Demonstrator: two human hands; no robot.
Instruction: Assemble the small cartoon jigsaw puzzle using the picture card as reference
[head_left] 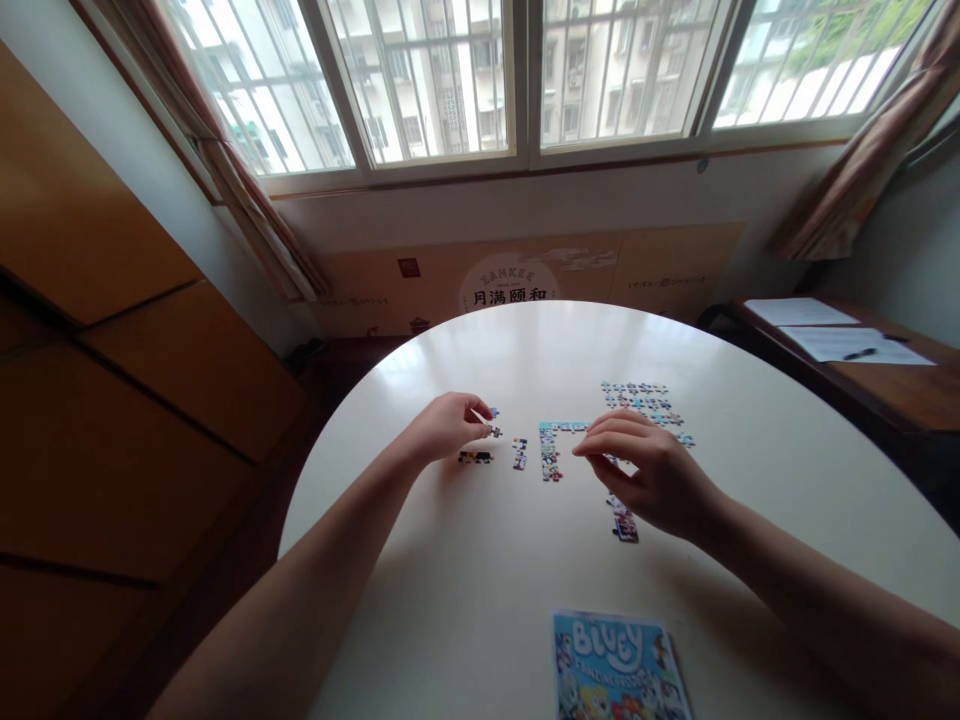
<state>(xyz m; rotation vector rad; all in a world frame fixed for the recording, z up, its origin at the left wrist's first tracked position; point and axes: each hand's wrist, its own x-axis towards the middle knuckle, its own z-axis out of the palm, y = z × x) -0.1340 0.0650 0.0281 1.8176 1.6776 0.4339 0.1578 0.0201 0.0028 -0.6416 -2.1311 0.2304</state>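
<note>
My left hand (pixel 450 427) is over the left part of the white round table, its thumb and fingertips closed at a small jigsaw puzzle piece (pixel 496 432). Another bluish piece (pixel 494 411) shows just past the index finger. Below that hand lies a dark joined strip of pieces (pixel 476 457), with a short upright strip (pixel 520 453) to its right. My right hand (pixel 646 465) hovers by the corner-shaped joined puzzle section (pixel 551 460), thumb and fingers pinched together; anything between them is too small to make out. Under its palm a joined purplish section (pixel 622 520) is partly covered.
Several loose pieces (pixel 637 390) lie in rows behind my right hand, some hidden by it. A blue Bluey picture sheet or box (pixel 619 665) is at the near edge of the view. Papers (pixel 855 343) and a pen rest on a brown side table at right.
</note>
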